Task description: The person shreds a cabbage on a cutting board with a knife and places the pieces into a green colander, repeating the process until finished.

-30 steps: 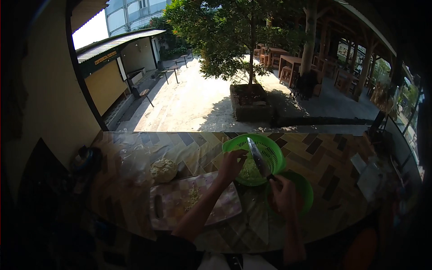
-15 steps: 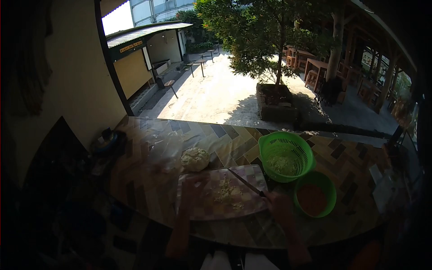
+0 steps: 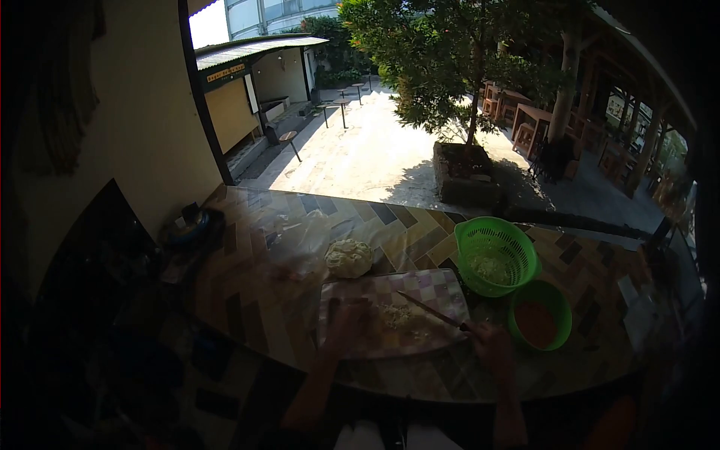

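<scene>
My right hand point(image 3: 492, 346) is closed round the handle of a knife point(image 3: 431, 309), its blade pointing up and left over the cutting board point(image 3: 442, 283). On the board's left part rests my left hand point(image 3: 348, 324), dimly lit, with fingers stretched out and nothing visible in them. Between that hand and the blade lies a small heap of pale chopped cabbage point(image 3: 396, 316). Just beyond the board's far edge sits a pale, round cabbage head point(image 3: 349, 259).
A green colander point(image 3: 531, 251) with pale shreds stands right of the board. Nearer me is a green bowl point(image 3: 561, 307) with orange contents. Clear plastic point(image 3: 296, 234) lies on the tiled counter point(image 3: 255, 315). Dark items point(image 3: 191, 225) stand by the left wall.
My view has turned a little left. On the board, my left hand and the knife have come slightly nearer me, and the chopped cabbage looks more gathered.
</scene>
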Demonstrator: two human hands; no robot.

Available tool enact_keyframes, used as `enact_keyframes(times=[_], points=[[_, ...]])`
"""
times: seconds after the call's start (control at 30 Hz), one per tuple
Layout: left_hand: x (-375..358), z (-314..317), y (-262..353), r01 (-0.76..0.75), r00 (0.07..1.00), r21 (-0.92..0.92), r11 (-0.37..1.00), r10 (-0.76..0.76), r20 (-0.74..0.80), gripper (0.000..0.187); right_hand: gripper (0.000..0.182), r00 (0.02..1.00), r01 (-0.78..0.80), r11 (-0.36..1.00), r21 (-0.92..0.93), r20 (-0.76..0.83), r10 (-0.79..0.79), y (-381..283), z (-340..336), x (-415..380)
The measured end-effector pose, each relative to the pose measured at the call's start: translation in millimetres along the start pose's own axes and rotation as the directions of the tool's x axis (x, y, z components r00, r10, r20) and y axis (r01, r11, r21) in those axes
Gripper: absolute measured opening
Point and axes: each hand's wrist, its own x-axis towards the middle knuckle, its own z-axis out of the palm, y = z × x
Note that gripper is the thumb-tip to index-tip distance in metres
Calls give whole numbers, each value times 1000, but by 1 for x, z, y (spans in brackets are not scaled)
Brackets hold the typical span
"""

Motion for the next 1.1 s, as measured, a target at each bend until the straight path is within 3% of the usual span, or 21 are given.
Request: enact_keyframes(times=[0.07, 0.17, 0.27, 0.37, 0.47, 0.57, 0.67, 0.77, 0.87, 1.1], points=[[4, 20, -21, 50, 999, -43, 998, -49, 12, 35, 23, 995, -72, 997, 4, -74, 73, 0, 8, -2], [2, 20, 15, -79, 996, 358, 931, 86, -3, 32, 19, 998, -67, 990, -128, -22, 65, -12, 7, -6], [4, 21, 22, -84, 996, 206, 975, 82, 15, 20, 23, 995, -97, 994, -52, 28, 98, -30, 5, -12], [6, 25, 18, -146, 980, 67, 987, 136, 143, 18, 25, 995, -89, 996, 3, 53, 89, -39, 3, -19], [5, 31, 18, -118, 981, -37, 992, 122, 151, 16, 26, 989, -151, 987, 61, 19, 150, -37, 12, -29], [2, 24, 37, -77, 997, -54, 996, 75, -28, 25, 27, 951, -302, 940, 159, -14, 308, -41, 18, -29], [2, 25, 37, -214, 971, 71, 974, 220, -90, 33, 30, 894, -445, 885, 140, 19, 447, -45, 27, -30], [8, 24, 32, -200, 973, 159, 967, 176, 151, 44, 34, 857, -515, 845, 143, 53, 513, -61, 35, -26], [15, 38, 3, -164, 943, 27, 986, 148, 298, 47, 39, 855, -518, 818, 250, 134, 500, -63, 49, -26], [2, 45, 21, -81, 992, 22, 996, 79, 96, 34, 41, 826, -559, 792, 244, 240, 510, -96, 62, -21]])
